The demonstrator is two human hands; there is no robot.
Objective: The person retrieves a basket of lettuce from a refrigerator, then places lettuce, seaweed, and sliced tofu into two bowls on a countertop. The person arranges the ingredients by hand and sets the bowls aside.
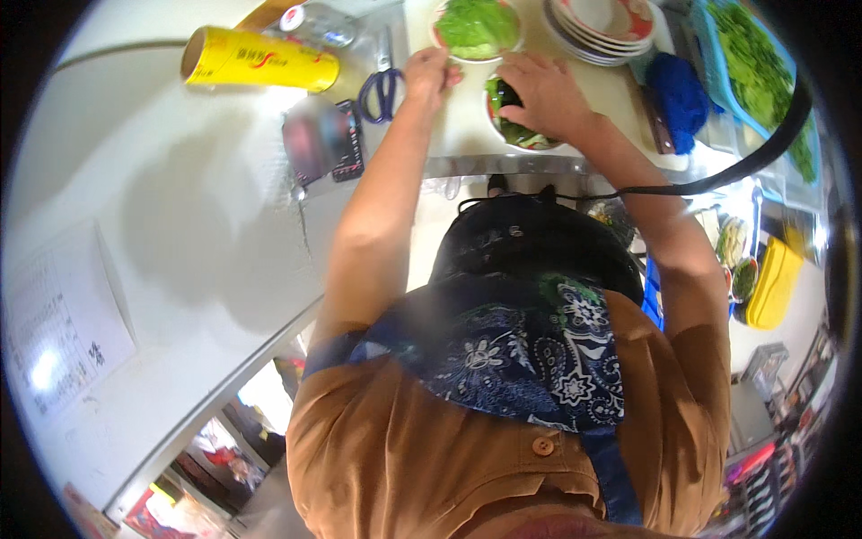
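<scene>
On my feed, left to right, I see a printed sheet (67,305) on the white tabletop, then a yellow roll (260,61), a clear bottle (328,27) and dark-handled scissors (382,94). Past the hands come stacked bowls (602,54), a knife (660,126) lying beside a bunched blue cloth (678,94), and a light-blue basket (704,45) of leafy greens (754,67); a black cable (750,166) cuts across my view of that basket

The left hand (431,75) has its fingers curled in close together just beside the lettuce bowl (476,59); I can't tell whether they pinch anything. The right hand (546,101) is over the nearer bowl (491,112), thumb parted from the fingers, touching the dark and green leaves (508,94) inside

That hand hides much of the nearer bowl and its fingertips are hard to make out. The lettuce bowl reaches the upper edge of my picture, and glare washes out part of the sheet
</scene>
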